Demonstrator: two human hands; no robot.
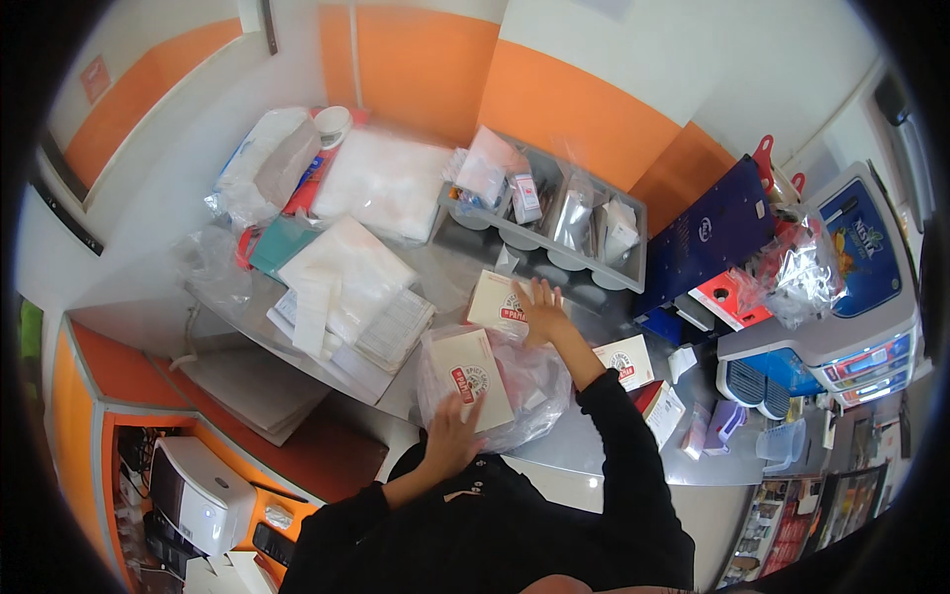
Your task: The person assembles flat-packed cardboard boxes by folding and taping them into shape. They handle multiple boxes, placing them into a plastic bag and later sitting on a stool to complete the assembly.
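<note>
In the head view, the left hand (452,443) touches the lower edge of the near box (473,366), its fingers over the printed top; whether it grips, I cannot tell. The near box lies at the front of the metal worktop (594,441) with a clear plastic bag (534,386) around it (in it or on it, I cannot tell). The right hand (542,315) is open, fingers spread, over the right end of the far box (489,300), just beyond the near one. A third box (629,360) sits to the right. Behind stands a grey divided tray (589,265); papers (394,329) lie to the left.
</note>
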